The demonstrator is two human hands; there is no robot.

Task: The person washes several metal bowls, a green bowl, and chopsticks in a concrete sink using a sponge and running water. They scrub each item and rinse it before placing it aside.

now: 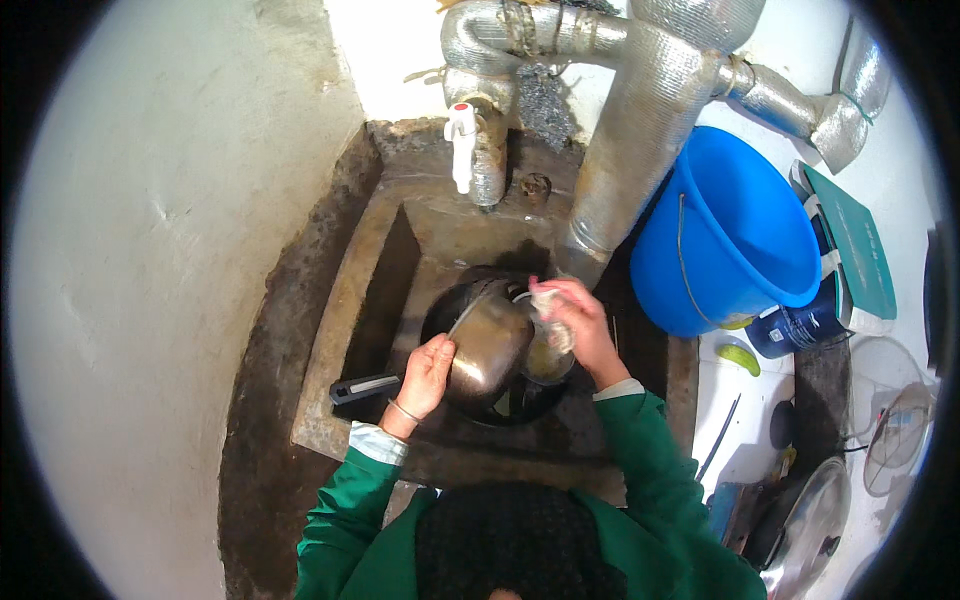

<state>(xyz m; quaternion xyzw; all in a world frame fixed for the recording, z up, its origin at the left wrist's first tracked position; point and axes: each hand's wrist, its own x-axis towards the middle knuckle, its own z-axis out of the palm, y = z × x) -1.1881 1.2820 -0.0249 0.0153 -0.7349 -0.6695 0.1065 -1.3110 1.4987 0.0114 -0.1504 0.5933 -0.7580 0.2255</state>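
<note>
From my remote station I log a rounded, shiny metal pot [488, 352], brownish on its surface, tilted, its edge gripped by the left fingers [438, 354] and its body just right of them, plus a pale, crumpled cloth [553, 322] bunched under the right fingers [574, 297].

Black pan [438, 320] partly hidden behind metal pot [490, 348], pale wad [553, 320] blurred, wrapped pipe [650, 120] cut off above

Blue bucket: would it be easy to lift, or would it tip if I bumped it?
The blue bucket would probably feel light for its size, since only blue shows inside. Its rim looks wider than its base, so a high bump might tip it.
</note>
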